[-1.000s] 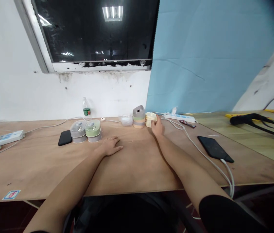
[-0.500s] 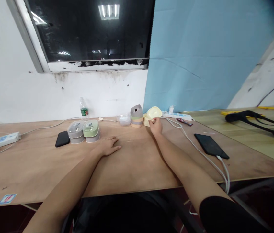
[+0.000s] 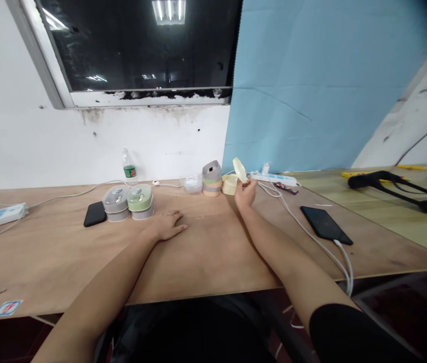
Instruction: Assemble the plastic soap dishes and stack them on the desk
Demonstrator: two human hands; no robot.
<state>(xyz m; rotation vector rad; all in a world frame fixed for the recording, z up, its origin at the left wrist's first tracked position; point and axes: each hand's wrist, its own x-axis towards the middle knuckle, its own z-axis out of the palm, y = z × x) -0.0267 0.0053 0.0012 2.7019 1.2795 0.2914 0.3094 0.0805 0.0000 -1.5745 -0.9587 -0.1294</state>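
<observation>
My right hand [image 3: 246,194] pinches a pale yellow plastic lid [image 3: 239,170] by its lower edge and holds it tilted up on its side. Just left of it, a stack of pale yellow pieces [image 3: 229,184] stands on the table. Beside that is a taller stack of grey, green and orange rings [image 3: 212,179]. My left hand [image 3: 169,225] lies flat on the wooden table with its fingers spread, holding nothing. Nearest to it are a green-topped container [image 3: 140,200] and a grey container [image 3: 116,202], side by side.
Clear plastic pieces [image 3: 191,184] sit near the wall. A bottle [image 3: 129,169] stands behind the containers, with a black phone [image 3: 95,215] to their left. At right are a tablet [image 3: 326,225] with a white cable, a power strip [image 3: 277,179] and a black frame [image 3: 395,190].
My right hand has lifted the pale yellow lid off the stack's top and turned it from facing me to nearly edge-on. My left hand has stayed resting on the table.
</observation>
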